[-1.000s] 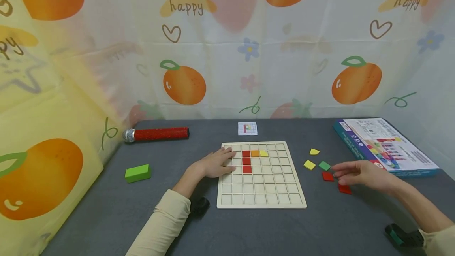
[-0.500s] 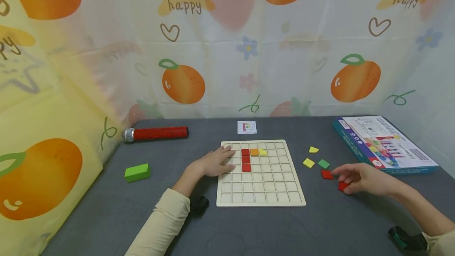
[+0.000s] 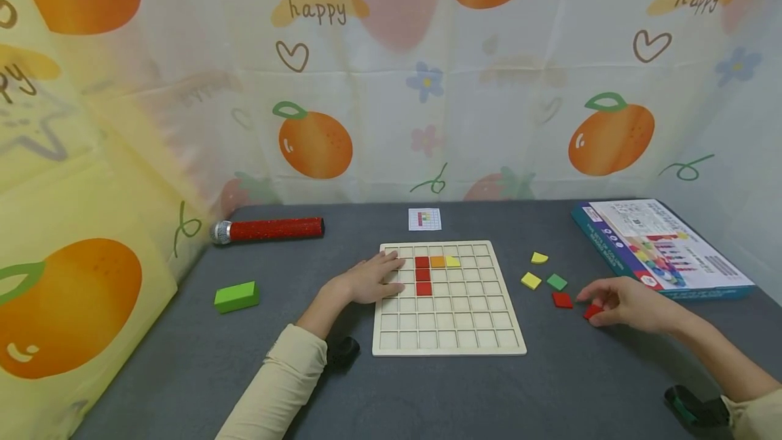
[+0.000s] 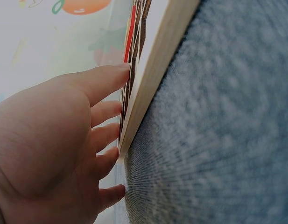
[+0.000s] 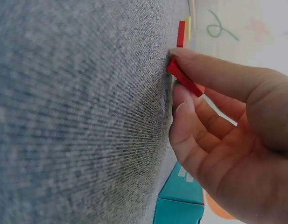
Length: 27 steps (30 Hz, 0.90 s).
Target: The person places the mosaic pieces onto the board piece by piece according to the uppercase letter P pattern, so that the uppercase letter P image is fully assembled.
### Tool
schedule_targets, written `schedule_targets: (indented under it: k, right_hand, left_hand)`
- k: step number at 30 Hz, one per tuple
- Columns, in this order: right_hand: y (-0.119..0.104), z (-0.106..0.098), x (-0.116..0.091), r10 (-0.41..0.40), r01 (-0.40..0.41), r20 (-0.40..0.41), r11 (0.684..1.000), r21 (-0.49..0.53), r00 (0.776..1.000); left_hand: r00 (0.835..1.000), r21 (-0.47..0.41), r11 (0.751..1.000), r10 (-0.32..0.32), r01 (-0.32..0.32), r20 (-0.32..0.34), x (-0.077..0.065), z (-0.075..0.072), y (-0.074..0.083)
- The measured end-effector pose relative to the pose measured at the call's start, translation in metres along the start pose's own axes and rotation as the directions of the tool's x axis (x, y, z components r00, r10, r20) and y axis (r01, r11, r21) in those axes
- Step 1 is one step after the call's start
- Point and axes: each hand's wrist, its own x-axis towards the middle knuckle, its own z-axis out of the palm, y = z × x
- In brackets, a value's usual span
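Note:
My right hand (image 3: 632, 304) pinches a red square tile (image 3: 592, 311) between thumb and fingers, right of the loose tiles. In the right wrist view that red tile (image 5: 185, 77) is tilted, one corner close to the tabletop. My left hand (image 3: 368, 279) rests with straight, spread fingers on the left edge of a pale wooden grid board (image 3: 455, 339). The left wrist view shows the thumb and fingertips (image 4: 119, 67) along the board's rim. On the board, several red tiles (image 3: 423, 275) form a column; an orange tile (image 3: 437, 261) and a yellow tile (image 3: 453, 261) extend its top row.
Between board and right hand lie another red tile (image 3: 562, 300), a green tile (image 3: 556, 282), a yellow square tile (image 3: 531, 280) and a yellow rounded piece (image 3: 540, 258). A pattern card (image 3: 424, 219), game box (image 3: 666, 250), red microphone (image 3: 275, 229) and green block (image 3: 236, 297) stand around.
The right hand has closed its thumb and fingers on the nearest red tile and lifted one side of it. The left hand stays on the board.

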Motion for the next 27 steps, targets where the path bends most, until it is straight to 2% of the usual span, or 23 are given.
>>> schedule_targets:
  k: [7,14,18,22,27]
  right_hand:
    - [-0.002,-0.001,0.001,0.013,-0.012,-0.051,1.000,0.010,0.999]
    - [-0.010,0.000,0.005,0.029,-0.022,-0.110,0.998,0.066,0.993]
    - [-0.015,0.003,0.010,0.100,-0.086,-0.142,0.991,0.102,0.985]
    - [-0.019,0.008,0.017,0.164,-0.140,-0.137,0.975,0.172,0.977]
    - [-0.022,0.013,0.026,0.156,-0.129,-0.103,0.965,0.228,0.982]
  left_hand:
    - [1.000,0.004,1.000,0.022,-0.022,-0.008,0.002,0.002,-0.003]
    - [1.000,-0.006,1.000,0.021,-0.021,-0.010,0.002,0.002,-0.003]
    - [1.000,-0.002,1.000,0.014,-0.014,-0.009,0.001,0.002,-0.002]
    - [1.000,0.001,1.000,0.008,-0.008,-0.009,0.001,0.002,-0.002]
    - [1.000,0.004,1.000,0.008,-0.008,-0.010,0.001,0.003,-0.003]
